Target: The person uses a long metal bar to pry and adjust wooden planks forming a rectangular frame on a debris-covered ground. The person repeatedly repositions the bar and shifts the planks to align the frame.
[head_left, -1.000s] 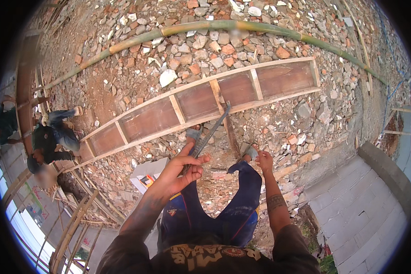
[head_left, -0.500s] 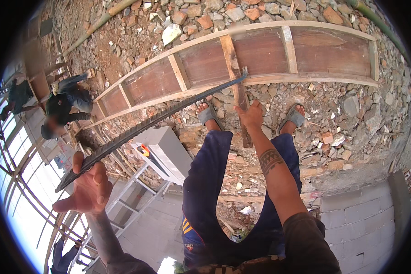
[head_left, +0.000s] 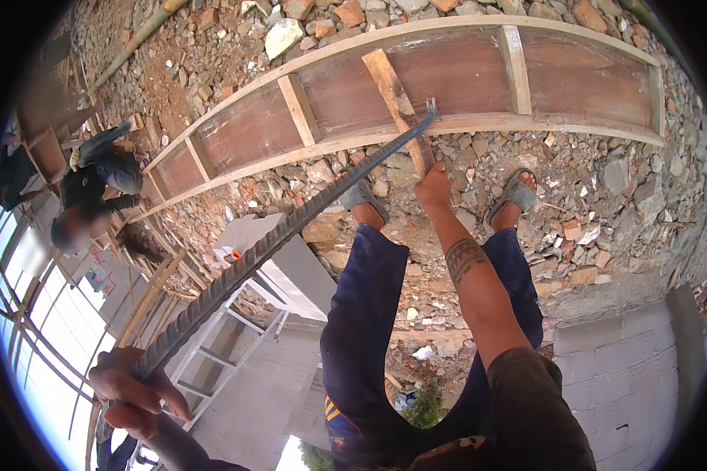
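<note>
My left hand [head_left: 137, 390], at the lower left, has its fingers curled round the near end of a long ribbed steel pry bar [head_left: 291, 220]. The bar slants up and away to the right; its bent claw end rests by the lower rail of a long wooden formwork panel [head_left: 448, 82]. My right hand [head_left: 434, 187] is closed in a fist on the near end of a wooden slat [head_left: 397, 98]. That slat lies slanting across the panel, beside the bar's claw. Where the claw meets the wood is too small to make out.
Broken brick and stone rubble [head_left: 589, 196] surrounds my sandalled feet. Beside my left leg are a pale block [head_left: 279, 263] and an aluminium ladder [head_left: 212, 353]. A person [head_left: 94, 177] bends at the far left. A grey block wall [head_left: 617, 385] stands at the lower right.
My left hand has come down and nearer with the bar's end, and its fingers have closed more. The slat has turned, its far end going left. My right hand has tightened on it.
</note>
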A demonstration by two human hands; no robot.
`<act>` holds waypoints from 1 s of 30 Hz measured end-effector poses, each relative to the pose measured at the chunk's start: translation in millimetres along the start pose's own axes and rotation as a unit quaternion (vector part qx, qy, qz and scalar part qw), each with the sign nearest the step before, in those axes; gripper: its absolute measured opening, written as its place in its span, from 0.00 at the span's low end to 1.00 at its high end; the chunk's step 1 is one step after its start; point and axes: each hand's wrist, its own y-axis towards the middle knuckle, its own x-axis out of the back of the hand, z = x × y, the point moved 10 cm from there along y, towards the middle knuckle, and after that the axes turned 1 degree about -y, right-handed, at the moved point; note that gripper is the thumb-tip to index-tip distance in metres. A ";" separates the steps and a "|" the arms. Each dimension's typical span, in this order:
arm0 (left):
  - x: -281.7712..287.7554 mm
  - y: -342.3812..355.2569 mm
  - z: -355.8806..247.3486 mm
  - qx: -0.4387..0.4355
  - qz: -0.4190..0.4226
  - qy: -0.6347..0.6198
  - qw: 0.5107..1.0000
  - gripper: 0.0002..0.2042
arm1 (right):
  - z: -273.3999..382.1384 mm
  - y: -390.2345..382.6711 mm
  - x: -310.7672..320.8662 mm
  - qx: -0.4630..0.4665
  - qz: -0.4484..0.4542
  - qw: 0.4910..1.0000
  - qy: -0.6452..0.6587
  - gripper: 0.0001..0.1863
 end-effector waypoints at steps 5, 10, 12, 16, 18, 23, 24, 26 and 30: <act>36.1 15.9 7.4 -0.006 -0.096 0.028 0.995 0.24 | -38.3 -6.2 9.6 -0.020 -0.004 0.994 -0.107 0.32; 57.0 -5.4 6.4 -0.025 -0.028 -0.028 0.999 0.20 | -18.5 16.6 26.4 0.102 -0.079 0.978 -0.164 0.30; 85.7 -30.6 23.5 -0.030 -0.080 -0.077 0.993 0.21 | -15.4 22.7 36.3 0.126 -0.119 0.969 -0.174 0.29; 119.9 -65.9 16.7 -0.026 -0.194 0.158 0.968 0.24 | -14.3 35.0 50.0 0.197 -0.184 0.953 -0.136 0.29; 103.1 -54.0 8.0 -0.035 -0.125 0.090 0.987 0.23 | -13.4 39.4 65.3 0.237 -0.237 0.938 -0.093 0.29; 45.6 -10.4 -4.1 -0.081 0.061 0.037 0.994 0.16 | -11.3 26.8 105.4 0.314 -0.289 0.903 -0.051 0.26; 38.8 -10.4 -7.6 -0.081 0.054 0.046 0.994 0.15 | -6.6 31.5 111.2 0.325 -0.291 0.897 -0.064 0.26; 20.3 -5.9 -5.5 -0.066 0.047 0.053 0.995 0.14 | -10.2 31.3 114.2 0.332 -0.297 0.890 -0.096 0.27; -10.4 -7.5 -4.5 -0.051 0.046 0.054 0.996 0.12 | -12.4 37.4 119.5 0.339 -0.288 0.885 -0.135 0.24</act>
